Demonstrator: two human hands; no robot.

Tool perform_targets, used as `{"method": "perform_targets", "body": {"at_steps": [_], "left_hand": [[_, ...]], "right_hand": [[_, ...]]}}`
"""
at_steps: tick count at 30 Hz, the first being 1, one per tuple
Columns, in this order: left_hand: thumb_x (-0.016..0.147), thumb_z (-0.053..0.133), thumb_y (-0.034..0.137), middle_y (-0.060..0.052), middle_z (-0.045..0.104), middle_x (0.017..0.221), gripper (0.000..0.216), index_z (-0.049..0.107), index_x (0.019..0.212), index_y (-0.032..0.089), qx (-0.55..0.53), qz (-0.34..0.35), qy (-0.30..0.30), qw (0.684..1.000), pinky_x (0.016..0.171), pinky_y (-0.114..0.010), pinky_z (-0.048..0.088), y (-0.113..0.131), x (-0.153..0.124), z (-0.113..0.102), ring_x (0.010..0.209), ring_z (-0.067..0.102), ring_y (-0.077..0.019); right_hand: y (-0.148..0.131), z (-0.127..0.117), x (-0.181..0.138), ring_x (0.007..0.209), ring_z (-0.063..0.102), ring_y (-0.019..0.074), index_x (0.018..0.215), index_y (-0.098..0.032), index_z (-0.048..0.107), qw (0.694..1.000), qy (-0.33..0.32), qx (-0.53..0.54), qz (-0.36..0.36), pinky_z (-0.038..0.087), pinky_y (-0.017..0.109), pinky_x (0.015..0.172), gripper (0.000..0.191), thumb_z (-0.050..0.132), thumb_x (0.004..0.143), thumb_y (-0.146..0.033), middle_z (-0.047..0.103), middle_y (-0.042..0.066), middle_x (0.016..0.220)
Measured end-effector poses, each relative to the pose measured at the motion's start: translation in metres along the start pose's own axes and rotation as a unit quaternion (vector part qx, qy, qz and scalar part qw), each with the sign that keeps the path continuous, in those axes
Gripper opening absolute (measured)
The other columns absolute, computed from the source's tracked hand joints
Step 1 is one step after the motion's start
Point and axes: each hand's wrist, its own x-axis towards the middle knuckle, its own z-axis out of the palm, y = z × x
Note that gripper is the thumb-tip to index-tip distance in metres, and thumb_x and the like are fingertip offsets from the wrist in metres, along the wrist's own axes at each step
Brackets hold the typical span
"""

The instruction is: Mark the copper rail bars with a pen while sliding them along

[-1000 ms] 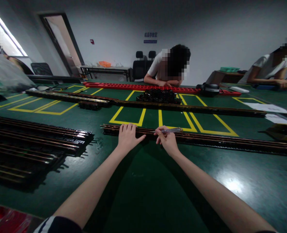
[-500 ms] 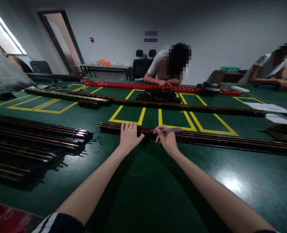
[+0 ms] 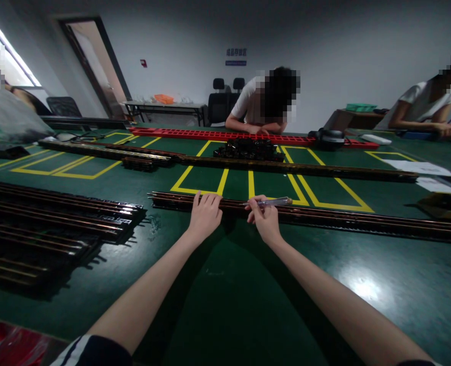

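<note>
A long black rail (image 3: 347, 221) with copper-coloured rods lies across the table in front of me, its left end near the middle. My left hand (image 3: 205, 216) grips the rail close to that end, fingers over its far side and the thumb mostly hidden. Just to the right, my right hand (image 3: 264, 219) is closed round a slim screwdriver (image 3: 273, 202) with a clear handle. The handle points right, and its thin tip points left, low over the rail; whether it touches is too small to tell.
Stacked black rails with copper rods (image 3: 53, 218) lie at left. Behind my rail are another long rail (image 3: 324, 170), a pile of black parts (image 3: 248, 150) and a red slotted strip (image 3: 194, 133). One person (image 3: 248, 104) leans over the far side; others sit left and right.
The rail has slid slightly left. My left hand has shifted a little right, its thumb drawn in toward the fingers. My right hand and the screwdriver have moved slightly right.
</note>
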Motion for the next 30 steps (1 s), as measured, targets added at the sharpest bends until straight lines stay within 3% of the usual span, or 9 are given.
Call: {"method": "perform_targets", "body": {"at_steps": [10,24,30], "left_hand": [[0.082,0.036,0.007,-0.01,0.062,0.12,0.044,0.057,0.12,0.014,0.011,-0.005,-0.005,1.0,0.111,-0.047,0.023,-0.001,0.0,-0.003,0.116,0.052,-0.0245],[0.078,0.03,-0.001,-0.008,0.061,0.12,0.052,0.055,0.12,0.016,-0.059,-0.01,-0.03,0.998,0.109,-0.041,0.029,-0.012,0.0,-0.003,0.117,0.051,-0.0199],[0.082,0.039,0.014,-0.007,0.06,0.12,0.042,0.053,0.122,0.018,-0.079,-0.006,-0.042,0.996,0.105,-0.041,0.032,-0.016,0.0,-0.003,0.114,0.05,-0.0222]], "right_hand": [[0.006,0.0,0.003,0.047,0.059,0.0098,0.085,-0.019,0.056,0.996,-0.084,0.003,0.003,0.044,0.02,0.039,0.028,0.055,0.085,-0.047,0.067,0.004,0.081],[0.003,0.0,0.002,0.044,0.058,0.0099,0.083,-0.019,0.055,0.998,-0.058,0.009,0.013,0.043,0.021,0.038,0.033,0.053,0.084,-0.051,0.065,0.003,0.079],[0.002,0.001,0.001,0.043,0.057,0.009,0.081,-0.019,0.054,0.999,-0.042,0.014,0.014,0.041,0.019,0.036,0.034,0.054,0.083,-0.053,0.064,0.003,0.076]]}}
